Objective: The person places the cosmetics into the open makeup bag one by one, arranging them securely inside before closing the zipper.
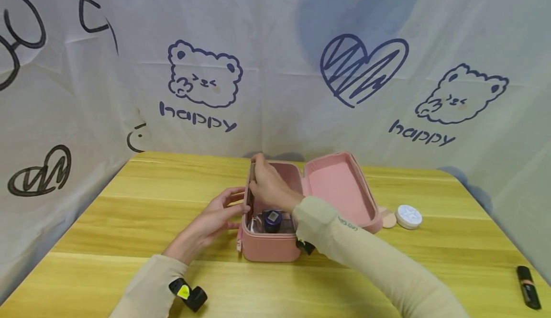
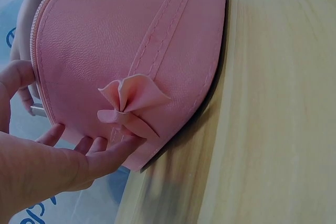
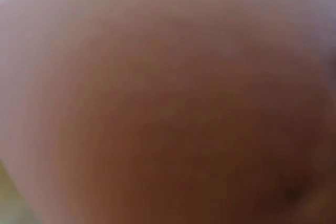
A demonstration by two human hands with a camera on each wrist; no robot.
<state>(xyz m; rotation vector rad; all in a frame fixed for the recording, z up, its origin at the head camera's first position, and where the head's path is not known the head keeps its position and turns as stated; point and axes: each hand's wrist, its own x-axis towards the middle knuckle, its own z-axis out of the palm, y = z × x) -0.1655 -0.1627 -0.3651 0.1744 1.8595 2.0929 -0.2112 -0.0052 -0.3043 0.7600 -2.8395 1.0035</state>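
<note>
Where the wooden table (image 1: 125, 208) reaches its left part, the left hand (image 1: 215, 217) comes in from a cream sleeve (image 1: 148, 279) with a small black device (image 1: 189, 295) at the wrist. Its fingers rest loosely, neither clenched nor clasping, against the outer left wall of a pink case (image 1: 271, 249); the left wrist view shows them by the zipped rim and one fingertip at a pink bow (image 2: 134, 98) on that wall.

The case stands on the table near the middle, its top open. Inside, towards its near end, a dark blue round-topped container (image 1: 273, 221) sits beside clear plastic. Over the case the right hand (image 1: 271, 184) reaches across from the right, its fingers at the far part of the left rim; I cannot tell whether they grasp the rim or something beside it, and the right wrist view is only a blur.

Farther right, the lid (image 1: 337, 189) leans open from the case's right side. Just beyond its near corner lie a beige disc (image 1: 387, 218) and, right beside that, a white round box (image 1: 409, 217) with a star-like pattern. Well apart, near the table's right edge, lies a black tube (image 1: 528, 288) with a pinkish band.
</note>
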